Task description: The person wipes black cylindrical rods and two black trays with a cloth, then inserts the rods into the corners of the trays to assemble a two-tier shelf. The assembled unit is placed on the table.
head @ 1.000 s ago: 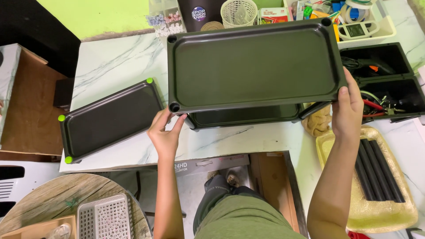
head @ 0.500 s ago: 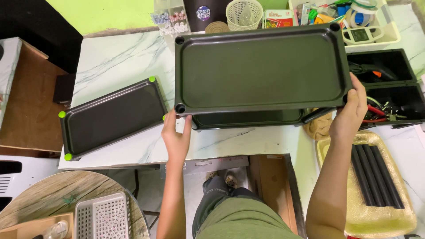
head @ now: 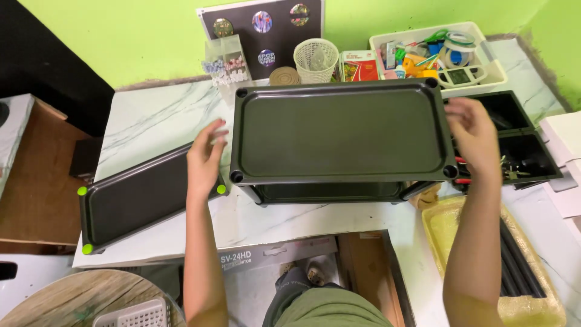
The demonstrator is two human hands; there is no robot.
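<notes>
Both hands (left hand (head: pixel 206 158), right hand (head: pixel 475 138)) flank the black shelf tray (head: pixel 341 131).

Bright, even light fell from above. Shadows lay soft under the dark shelf unit (head: pixel 342 136) on the marble tabletop (head: pixel 151 121). Both hands showed slight motion blur; the edges bowed slightly.

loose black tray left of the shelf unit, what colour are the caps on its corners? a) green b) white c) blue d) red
a: the loose black tray lying on the marble table has bright green caps on its visible corners, one beside the left hand.
</notes>
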